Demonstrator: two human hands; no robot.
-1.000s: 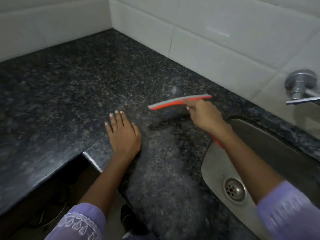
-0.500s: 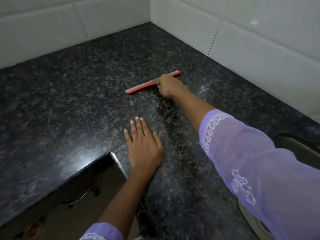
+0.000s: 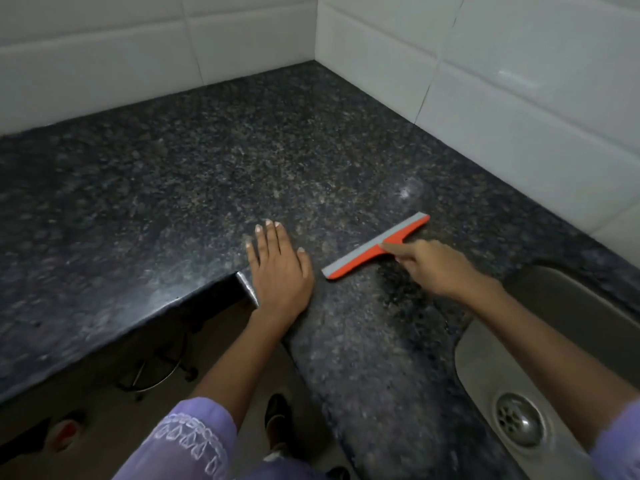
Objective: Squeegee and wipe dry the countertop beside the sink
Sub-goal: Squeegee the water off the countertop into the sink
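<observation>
An orange squeegee (image 3: 374, 247) with a grey blade lies with its blade on the dark speckled granite countertop (image 3: 207, 174), slanting from lower left to upper right. My right hand (image 3: 433, 268) grips its handle, which my fingers hide. My left hand (image 3: 278, 268) rests flat on the counter at the inner corner of the L-shaped edge, fingers straight, just left of the blade's near end. The steel sink (image 3: 540, 358) lies to the right, its drain (image 3: 519, 424) at the lower right.
White tiled walls (image 3: 485, 81) close the counter at the back and right, meeting in a corner. The counter's front edge (image 3: 138, 327) drops to the floor, where a wire stand and a small red object sit below. My feet show near the bottom.
My right hand has pulled the squeegee back from the far reach toward me and the sink, leaving a streak on the stone. My left hand stays flat at the counter corner.
</observation>
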